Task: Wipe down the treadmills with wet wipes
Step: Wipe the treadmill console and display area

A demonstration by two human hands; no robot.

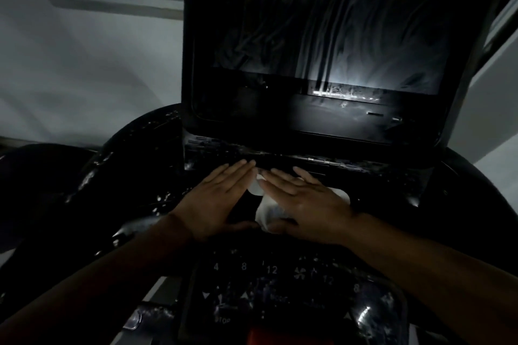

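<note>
- Pale wall stands behind a black treadmill console in very dim light; wet streaks shine on its glossy plastic.
- A dark screen rises from the console's far edge, streaked as well.
- The wet wipe lies on the ledge just below the screen's lower edge, near the middle of the console. Only white patches of it show between and under the hands.
- The right hand lies flat over most of the wipe, fingers straight and together, pressing rather than gripping.
- The left hand is flat too, fingers straight, its fingertips meeting those of the right hand at the wipe's edge. Whether it rests on the wipe or on bare plastic cannot be told.
- Near the console's front edge sits a control panel with printed numbers and arrows.
- The wipe looks thin, limp and light; it would likely bunch or slide on slick plastic, so flat palm pressure suits it, or a pinch at a free corner to lift it.
</note>
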